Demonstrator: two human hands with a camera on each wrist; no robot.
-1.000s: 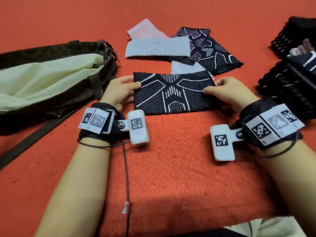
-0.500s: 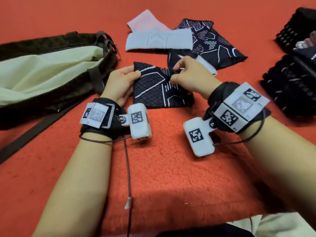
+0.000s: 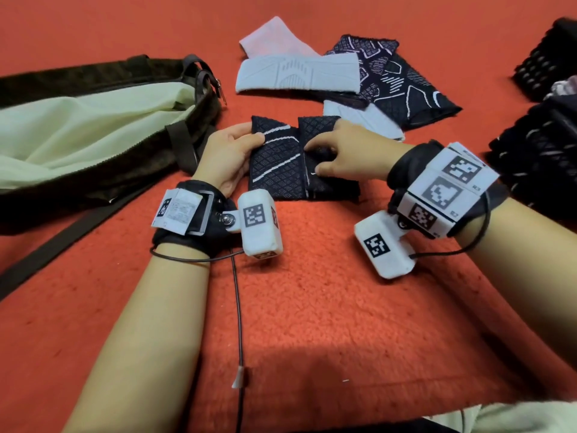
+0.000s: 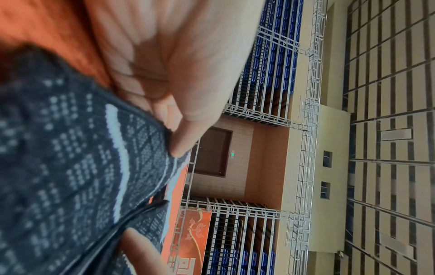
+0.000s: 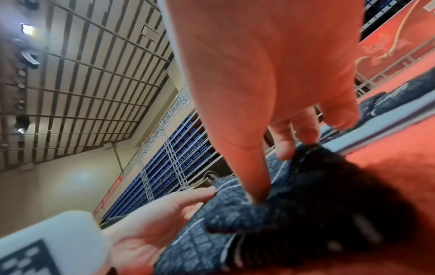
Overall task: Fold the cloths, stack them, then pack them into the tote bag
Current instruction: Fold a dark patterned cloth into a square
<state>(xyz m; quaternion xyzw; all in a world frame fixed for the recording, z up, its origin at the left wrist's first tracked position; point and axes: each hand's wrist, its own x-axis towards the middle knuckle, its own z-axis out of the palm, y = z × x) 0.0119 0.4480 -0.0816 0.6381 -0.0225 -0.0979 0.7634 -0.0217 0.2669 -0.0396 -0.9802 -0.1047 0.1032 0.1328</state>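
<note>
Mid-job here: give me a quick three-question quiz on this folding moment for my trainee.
1. True or false: the tote bag already holds a folded dark cloth.
2. Which hand holds the left edge of the dark patterned cloth? A) left hand B) right hand
3. Fill in: the white cloth lies ____ the one being folded.

Key: 1 false, only pale lining shows. 2 A. 3 beyond, further from the person.

Dark patterned cloths (image 3: 282, 164) – two; pale cloths (image 3: 296, 75) – three; tote bag (image 3: 103, 170) – one; hands (image 3: 229, 157) – two.
</note>
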